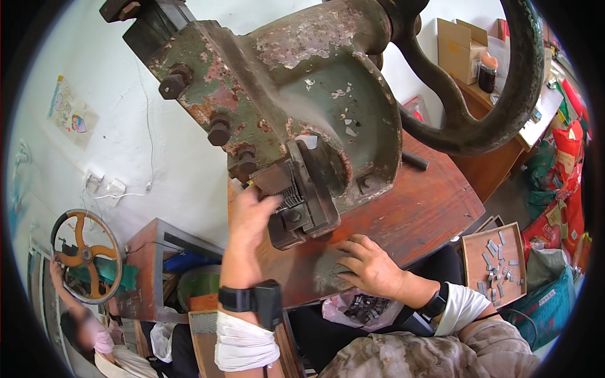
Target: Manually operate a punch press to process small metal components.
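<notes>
press (296,107): old green cast-iron hand press with flaking paint and rust, bolted on a worn red-brown counter (416,214); large dark handwheel (504,94) at its upper right.

die block (296,214): dark metal tooling at the foot of the press, with a ribbed or toothed face; no workpiece can be made out in it, since the hand covers the feed side.

left hand (252,214): raised to the left side of the die block, fingers pressed together and touching it at the toothed slot; whether they pinch a small part cannot be told.

right hand (368,264): resting palm down on the counter just right of and below the die block, fingers (346,249) spread and holding nothing.

tray (469,264): shallow wooden tray well to the right of the press, below the counter edge, holding a scatter of small grey metal pieces (495,261).

bag (362,309): clear plastic bag below the counter edge, under the right hand, with dark small pieces inside.

progress, as a judgement: a fair number of pieces sit in the tray and bag, so the run looks part-way through; the piece in hand seems at the loading stage, with the handwheel untouched.

other: a second person at lower left works a smaller orange-spoked wheel (85,252), well left of the press.
</notes>
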### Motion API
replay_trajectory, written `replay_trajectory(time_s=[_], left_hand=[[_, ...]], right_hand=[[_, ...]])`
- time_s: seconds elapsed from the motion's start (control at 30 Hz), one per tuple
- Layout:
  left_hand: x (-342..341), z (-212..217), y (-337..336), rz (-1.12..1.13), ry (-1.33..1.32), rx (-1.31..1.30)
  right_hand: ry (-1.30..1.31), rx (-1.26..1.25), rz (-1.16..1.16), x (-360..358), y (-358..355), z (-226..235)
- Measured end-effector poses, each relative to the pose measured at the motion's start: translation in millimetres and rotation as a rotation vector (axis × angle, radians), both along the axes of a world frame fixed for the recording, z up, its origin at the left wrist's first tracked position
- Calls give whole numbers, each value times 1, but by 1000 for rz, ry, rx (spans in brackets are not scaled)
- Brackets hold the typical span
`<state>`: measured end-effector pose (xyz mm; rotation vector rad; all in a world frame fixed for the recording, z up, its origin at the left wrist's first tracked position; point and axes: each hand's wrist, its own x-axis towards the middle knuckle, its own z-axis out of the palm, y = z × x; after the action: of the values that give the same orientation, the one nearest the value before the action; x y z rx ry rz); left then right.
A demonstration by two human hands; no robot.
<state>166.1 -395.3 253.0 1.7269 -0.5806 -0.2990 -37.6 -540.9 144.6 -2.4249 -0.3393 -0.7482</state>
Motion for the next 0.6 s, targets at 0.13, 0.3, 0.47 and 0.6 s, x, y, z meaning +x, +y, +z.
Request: replay_trajectory(time_s=[0.13, 0.3, 0.47, 0.6], left_hand=[[27, -49, 13, 143, -354, 124], [12, -59, -1, 225, -588, 153], [21, -69, 0, 156, -497, 122], [20, -75, 2, 131, -506, 31]], right_hand=[[-121, 198, 27, 10, -11, 19], [-297, 175, -98, 74, -19, 59], [-93, 200, -192, 126, -15, 67], [-14, 236, -276, 128, -2, 74]])
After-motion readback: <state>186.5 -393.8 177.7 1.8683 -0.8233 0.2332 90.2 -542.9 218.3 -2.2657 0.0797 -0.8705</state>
